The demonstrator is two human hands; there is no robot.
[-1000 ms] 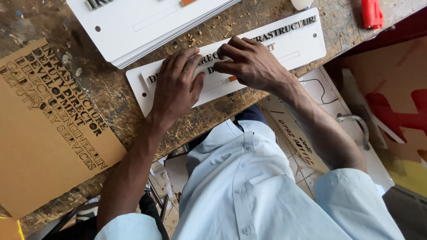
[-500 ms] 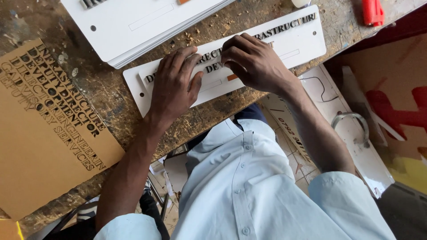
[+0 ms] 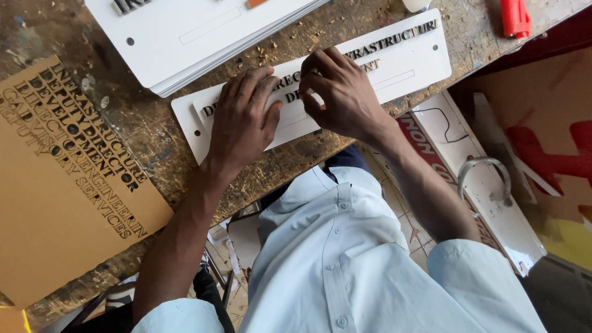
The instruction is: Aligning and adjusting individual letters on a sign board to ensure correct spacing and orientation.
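A long white sign plate [image 3: 407, 65] with raised dark letters lies across the worn wooden bench. My left hand [image 3: 243, 117] rests flat on its left half, fingers spread over the letters. My right hand [image 3: 339, 92] hovers over the middle of the plate with curled fingers, the fingertips pinching at a small letter on the lower row. What sits between those fingertips is too small to make out. Both sleeves are pale blue.
A stack of white sign plates [image 3: 203, 31] lies behind the long plate. A brown board with cut-out letters [image 3: 61, 179] lies at the left. A red tool [image 3: 515, 17] sits at the back right. Signs and boards [image 3: 493, 185] stand below the bench edge at the right.
My right hand has shifted slightly left along the plate, toward the left hand. The left hand has stayed pressed on the plate.
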